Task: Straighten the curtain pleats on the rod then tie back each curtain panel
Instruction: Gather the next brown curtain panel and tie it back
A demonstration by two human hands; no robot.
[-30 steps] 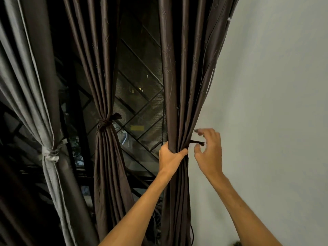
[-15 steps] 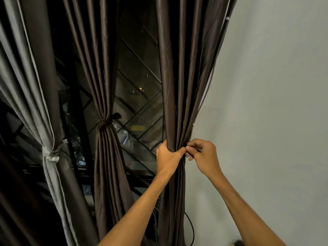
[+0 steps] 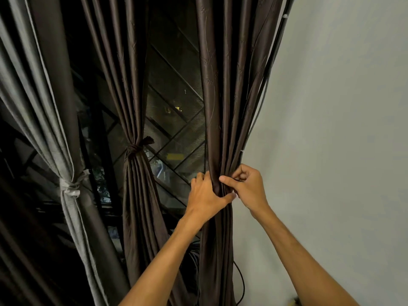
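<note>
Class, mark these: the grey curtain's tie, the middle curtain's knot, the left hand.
grey curtain's tie [image 3: 70, 188], head view, wrapped band.
middle curtain's knot [image 3: 134, 148], head view, knot centre.
left hand [image 3: 207, 196], head view, back of hand.

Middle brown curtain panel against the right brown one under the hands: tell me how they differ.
The middle brown panel is cinched by a knotted tie; the right brown panel shows no finished knot. The middle brown panel hangs untouched; the right brown panel is gripped by the left hand while the right hand pinches its folds. The middle one hangs before the window, the right one beside the wall. Both are dark brown and pleated.
</note>
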